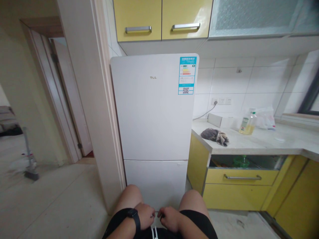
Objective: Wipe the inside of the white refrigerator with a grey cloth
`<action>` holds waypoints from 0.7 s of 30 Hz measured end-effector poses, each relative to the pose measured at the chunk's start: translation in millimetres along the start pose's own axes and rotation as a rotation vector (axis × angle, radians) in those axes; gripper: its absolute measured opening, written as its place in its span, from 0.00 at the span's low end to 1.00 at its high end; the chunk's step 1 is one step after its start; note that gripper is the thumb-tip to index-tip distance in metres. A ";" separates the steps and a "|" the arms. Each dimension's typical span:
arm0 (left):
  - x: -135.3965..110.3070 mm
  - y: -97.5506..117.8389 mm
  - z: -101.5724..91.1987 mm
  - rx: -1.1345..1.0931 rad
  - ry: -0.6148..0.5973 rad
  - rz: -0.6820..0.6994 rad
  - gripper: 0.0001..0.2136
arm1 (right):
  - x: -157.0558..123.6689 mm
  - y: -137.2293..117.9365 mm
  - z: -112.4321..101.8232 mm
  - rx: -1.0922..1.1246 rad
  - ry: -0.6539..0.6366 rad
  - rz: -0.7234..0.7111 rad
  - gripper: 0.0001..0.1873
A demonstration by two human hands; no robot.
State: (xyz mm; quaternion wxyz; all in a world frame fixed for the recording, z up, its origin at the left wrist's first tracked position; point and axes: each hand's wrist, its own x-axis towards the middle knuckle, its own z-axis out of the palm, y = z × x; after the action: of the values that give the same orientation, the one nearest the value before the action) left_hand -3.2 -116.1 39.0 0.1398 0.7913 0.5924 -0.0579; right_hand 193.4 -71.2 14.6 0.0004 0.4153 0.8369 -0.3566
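Both hands are pinching a cord low in front of a fridge.

The left hand [146, 215], which is wearing a black watch [134, 215], and the right hand [170, 219] are curling closed between the bare knees, each gripping an end of the white cord [155, 233], which is hanging at the waist of the black shorts [199, 222]. The white fridge [153, 113] is standing shut just ahead. To its right, a grey rag [215, 135] and an oil bottle [248, 124] are lying well apart on the worktop [269, 144], over a yellow drawer [241, 177] that is standing slightly open.
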 end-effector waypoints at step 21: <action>0.5 -6.9 6.1 -0.031 0.003 -0.033 0.18 | -1.9 -2.1 -2.5 0.004 0.001 0.007 0.28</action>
State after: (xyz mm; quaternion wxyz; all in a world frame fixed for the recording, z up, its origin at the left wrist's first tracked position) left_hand -9.2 -115.7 32.0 0.1503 0.7794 0.6062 -0.0498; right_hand 194.0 -71.9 18.3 0.0006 0.4183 0.8348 -0.3579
